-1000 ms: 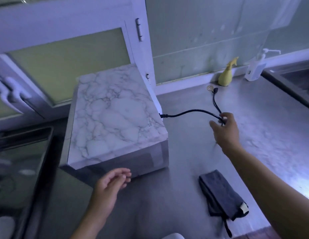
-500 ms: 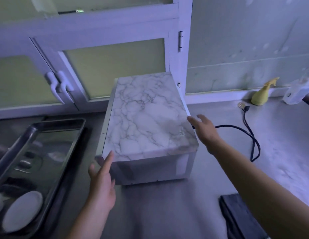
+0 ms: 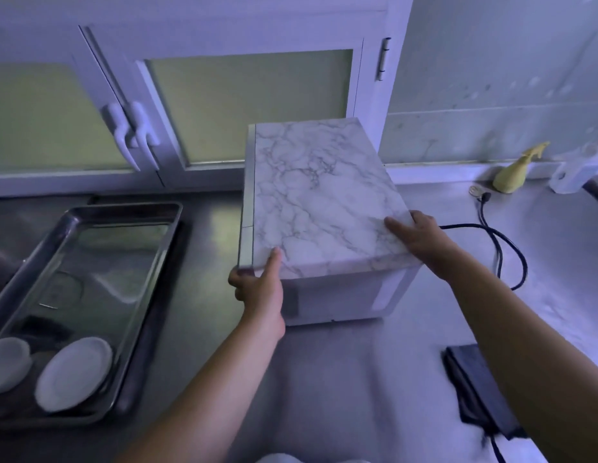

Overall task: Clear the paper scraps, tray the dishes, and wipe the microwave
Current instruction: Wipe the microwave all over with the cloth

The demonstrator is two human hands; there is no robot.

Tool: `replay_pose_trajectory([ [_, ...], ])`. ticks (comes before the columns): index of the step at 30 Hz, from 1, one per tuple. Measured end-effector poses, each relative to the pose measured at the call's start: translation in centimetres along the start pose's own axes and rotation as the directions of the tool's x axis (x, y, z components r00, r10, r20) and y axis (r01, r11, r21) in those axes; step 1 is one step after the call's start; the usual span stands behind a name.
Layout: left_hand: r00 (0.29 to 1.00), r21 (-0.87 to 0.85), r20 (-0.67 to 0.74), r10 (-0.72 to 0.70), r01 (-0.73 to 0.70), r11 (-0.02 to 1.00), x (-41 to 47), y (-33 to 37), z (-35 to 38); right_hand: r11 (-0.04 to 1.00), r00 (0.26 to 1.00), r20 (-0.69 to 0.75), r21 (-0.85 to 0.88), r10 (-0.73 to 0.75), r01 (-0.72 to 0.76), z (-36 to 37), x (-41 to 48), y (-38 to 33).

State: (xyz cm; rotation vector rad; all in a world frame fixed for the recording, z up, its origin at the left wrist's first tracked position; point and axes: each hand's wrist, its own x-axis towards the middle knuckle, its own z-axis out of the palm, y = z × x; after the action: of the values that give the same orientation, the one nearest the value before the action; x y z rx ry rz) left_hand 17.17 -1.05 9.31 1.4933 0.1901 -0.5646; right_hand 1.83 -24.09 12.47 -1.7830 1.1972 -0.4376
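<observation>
Left grip (image 3: pixel 257 289) clasps the microwave (image 3: pixel 317 208) at its near-left corner. Right grip (image 3: pixel 421 238) holds the near-right edge, fingers apparently curled over.

- I see a dim, bluish picture; the microwave (image 3: pixel 321 202) looks sharpest.
- Right of it, the counter (image 3: pixel 558 262) glares pale.
- Left of it, cabinet (image 3: pixel 204 31) lines bow.

Left hand (image 3: pixel 257 290), right hand (image 3: pixel 421 237), thumbs atop microwave (image 3: pixel 317 195) corners
</observation>
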Motion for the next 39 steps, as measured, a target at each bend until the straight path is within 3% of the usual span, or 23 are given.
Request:
replay_pose_trajectory([
  [4,1.000,0.069,0.004,0.015,-0.015,0.998,-0.1,0.4,-0.6,0.998,0.999,-0.026,-0.043,0.043,-0.044,0.2,-1.4,-0.3],
  [16,0.972,0.151,0.228,0.063,-0.099,0.984,3.7,2.6,-4.5,0.971,0.939,-0.261,-0.021,0.224,-0.238,4.3,-10.6,0.7],
  [24,0.935,0.079,0.348,0.073,-0.107,0.991,5.6,4.0,-5.5,0.949,0.896,-0.314,0.088,0.314,-0.302,7.1,-15.6,0.7],
  [29,0.918,0.041,0.377,0.121,-0.147,0.988,6.9,4.4,-5.7,0.938,0.898,-0.272,0.068,0.345,-0.340,8.4,-18.1,0.0],
  [33,0.916,0.020,0.368,0.158,-0.177,0.984,7.2,3.9,-5.6,0.939,0.931,-0.127,0.012,0.343,-0.344,6.6,-19.9,-0.8],
  [36,0.930,0.029,0.322,0.178,-0.198,0.980,6.9,3.0,-5.5,0.940,0.939,0.030,-0.021,0.341,-0.341,3.7,-20.2,-1.0],
  [39,0.958,0.071,0.226,0.176,-0.197,0.978,5.8,2.4,-5.3,0.947,0.948,0.058,-0.093,0.314,-0.308,0.6,-19.2,-0.8],
])
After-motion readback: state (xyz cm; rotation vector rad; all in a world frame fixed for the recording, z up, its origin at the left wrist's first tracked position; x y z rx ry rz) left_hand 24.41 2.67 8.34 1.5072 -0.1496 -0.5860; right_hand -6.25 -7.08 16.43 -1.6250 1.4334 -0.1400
